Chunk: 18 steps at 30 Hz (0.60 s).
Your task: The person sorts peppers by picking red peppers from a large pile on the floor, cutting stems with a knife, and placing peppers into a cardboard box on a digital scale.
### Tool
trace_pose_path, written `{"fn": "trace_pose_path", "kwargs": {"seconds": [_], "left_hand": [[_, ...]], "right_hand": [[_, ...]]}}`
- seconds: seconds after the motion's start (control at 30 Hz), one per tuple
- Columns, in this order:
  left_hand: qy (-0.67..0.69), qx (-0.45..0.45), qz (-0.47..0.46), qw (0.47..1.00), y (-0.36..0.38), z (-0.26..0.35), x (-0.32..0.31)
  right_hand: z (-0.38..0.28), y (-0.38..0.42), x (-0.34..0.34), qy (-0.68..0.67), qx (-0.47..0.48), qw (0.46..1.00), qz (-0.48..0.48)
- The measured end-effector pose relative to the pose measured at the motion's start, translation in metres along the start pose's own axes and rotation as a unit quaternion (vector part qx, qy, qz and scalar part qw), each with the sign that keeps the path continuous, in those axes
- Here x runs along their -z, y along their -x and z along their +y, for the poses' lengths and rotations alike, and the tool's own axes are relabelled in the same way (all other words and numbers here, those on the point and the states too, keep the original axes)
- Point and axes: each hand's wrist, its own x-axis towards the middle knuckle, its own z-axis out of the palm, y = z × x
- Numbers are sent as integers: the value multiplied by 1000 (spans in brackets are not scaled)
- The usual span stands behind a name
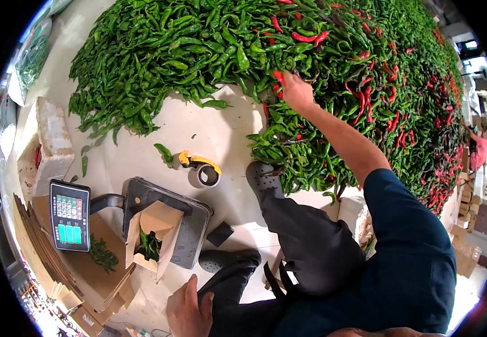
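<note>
The red peppers [278,76] are lying at the near edge of the big pepper pile [210,39], which is covering the floor and is mostly green, with more red ones toward the far right. The right hand [297,90] is reaching far out to them, and its fingers are closing around one or two red peppers. I judge that the person is now picking red peppers out from the green ones. The next move is probably calling for a firm pull, so the red peppers are coming free without dragging green ones along.

The left hand [186,312] is resting flat on the left knee, fingers loosely spread, holding nothing.

Nearer to the person, an open cardboard box [152,238] with some green peppers inside is sitting on a scale [190,224]. The scale display [69,215] is showing green lit fields, but the digits are too small to read. A tape dispenser [201,168] is lying on the floor [221,123]. No brand or label is readable.
</note>
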Motion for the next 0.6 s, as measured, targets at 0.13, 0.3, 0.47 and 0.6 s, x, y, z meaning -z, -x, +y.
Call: {"fn": "trace_pose_path", "kwargs": {"seconds": [0.13,0.3,0.47,0.6], "left_hand": [[29,41,-7,999,-3,9,1],[29,36,1,999,-2,6,-2],[10,38,13,999,3,16,8],[20,35,29,999,11,9,3]], "right_hand": [[1,5,-18,146,128,972,-133],[-10,-5,-24,184,73,946,-257],[-16,1,5,154,49,937,-310],[9,13,45,28,-102,945,-311]]}}
